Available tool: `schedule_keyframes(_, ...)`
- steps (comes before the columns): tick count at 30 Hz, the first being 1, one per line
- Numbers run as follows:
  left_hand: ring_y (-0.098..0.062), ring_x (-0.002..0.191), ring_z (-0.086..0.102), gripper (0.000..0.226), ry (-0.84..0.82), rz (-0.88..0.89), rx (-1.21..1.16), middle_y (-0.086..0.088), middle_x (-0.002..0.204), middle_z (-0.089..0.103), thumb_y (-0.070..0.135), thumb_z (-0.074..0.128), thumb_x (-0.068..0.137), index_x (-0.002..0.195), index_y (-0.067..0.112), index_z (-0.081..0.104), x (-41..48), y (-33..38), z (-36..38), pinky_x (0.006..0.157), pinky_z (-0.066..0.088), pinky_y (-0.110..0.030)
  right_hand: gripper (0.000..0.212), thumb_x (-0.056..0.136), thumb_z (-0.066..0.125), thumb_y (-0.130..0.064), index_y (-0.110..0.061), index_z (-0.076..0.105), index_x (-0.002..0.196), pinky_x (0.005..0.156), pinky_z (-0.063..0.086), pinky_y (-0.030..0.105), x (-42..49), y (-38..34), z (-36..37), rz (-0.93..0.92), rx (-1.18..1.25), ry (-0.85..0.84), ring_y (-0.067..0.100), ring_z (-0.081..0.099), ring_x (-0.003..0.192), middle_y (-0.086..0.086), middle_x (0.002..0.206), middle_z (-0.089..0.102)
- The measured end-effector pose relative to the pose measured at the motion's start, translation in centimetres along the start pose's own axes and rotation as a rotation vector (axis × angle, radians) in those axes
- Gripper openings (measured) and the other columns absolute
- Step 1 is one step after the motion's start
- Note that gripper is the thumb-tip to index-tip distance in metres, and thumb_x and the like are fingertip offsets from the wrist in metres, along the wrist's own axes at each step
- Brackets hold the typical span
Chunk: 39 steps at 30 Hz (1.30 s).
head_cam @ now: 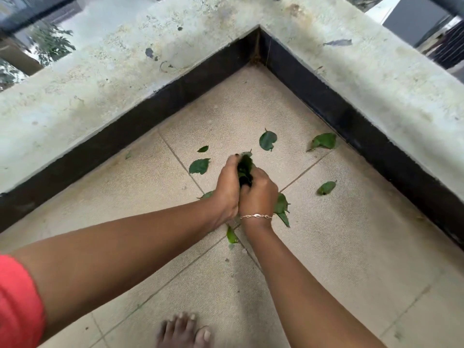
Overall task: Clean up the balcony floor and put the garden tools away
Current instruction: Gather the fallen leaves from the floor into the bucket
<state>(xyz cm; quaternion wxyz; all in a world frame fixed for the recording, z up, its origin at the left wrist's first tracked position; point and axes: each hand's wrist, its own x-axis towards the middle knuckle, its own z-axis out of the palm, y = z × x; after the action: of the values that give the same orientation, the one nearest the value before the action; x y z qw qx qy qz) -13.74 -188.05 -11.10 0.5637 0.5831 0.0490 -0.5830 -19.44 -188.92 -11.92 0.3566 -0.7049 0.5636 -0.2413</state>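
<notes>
The left hand (227, 188) and the right hand (259, 194) are pressed together, with fingers curled around a bunch of green leaves (244, 169) held between them above the tiled floor (226, 114). Some loose leaves (268, 140) lie scattered around the hands, near the corner of the concrete wall (125, 71).

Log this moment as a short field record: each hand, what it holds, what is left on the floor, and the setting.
left hand: grip curled round the leaf bunch
right hand: grips the same bunch from the other side; bracelet on the wrist
loose leaves: several scattered around the hands
floor tiles: beige, in the balcony corner
ledge: stained concrete above a dark base
garden tools: none in view
</notes>
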Motion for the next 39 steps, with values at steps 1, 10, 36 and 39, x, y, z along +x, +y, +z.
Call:
schedule_keyframes(1, -0.013, 0.058, 0.052, 0.039, -0.047, -0.023, -0.023, 0.000, 0.060, 0.051, 0.047, 0.049, 0.090, 0.069, 0.015, 0.051, -0.1, 0.2, 0.0, 0.061, 0.044, -0.026, 0.032, 0.068, 0.051, 0.019, 0.003, 0.069, 0.090, 0.057, 0.037, 0.025, -0.1, -0.4, 0.4, -0.042, 0.002, -0.014, 0.032, 0.063, 0.073, 0.018, 0.081, 0.067)
schedule_keyframes(10, -0.032, 0.089, 0.067, 0.065, 0.275, 0.057, 0.176, -0.017, 0.100, 0.067, 0.040, 0.074, 0.078, 0.119, -0.005, 0.052, 2.2, 0.4, -1.3, 0.083, 0.056, -0.042, 0.027, 0.085, 0.052, -0.028, -0.005, 0.064, 0.093, 0.074, 0.045, 0.031, 1.9, -0.1, -4.4, -0.194, -0.101, -0.840, 0.024, 0.058, 0.077, 0.008, 0.081, 0.063)
schedule_keyframes(36, -0.041, 0.060, 0.068, 0.091, 0.307, 0.114, 1.360, -0.022, 0.068, 0.070, 0.053, 0.005, 0.099, 0.072, 0.002, 0.076, -13.8, -22.1, -16.7, 0.086, 0.029, -0.040, 0.022, 0.070, 0.076, -0.001, -0.012, 0.075, 0.089, 0.073, 0.058, 0.034, -3.4, 9.4, -3.6, -0.596, -0.321, -0.344, 0.024, 0.068, 0.091, 0.002, 0.096, 0.073)
schedule_keyframes(39, -0.040, 0.059, 0.068, 0.091, 0.345, 0.164, 1.745, -0.022, 0.068, 0.069, 0.052, 0.005, 0.099, 0.068, 0.002, 0.075, -13.9, -20.5, -16.9, 0.075, 0.030, -0.041, 0.018, 0.073, 0.068, 0.007, -0.007, 0.076, 0.080, 0.076, 0.049, 0.016, -1.1, 7.1, -3.5, -0.234, -0.076, -0.226, 0.017, 0.066, 0.073, 0.007, 0.082, 0.073)
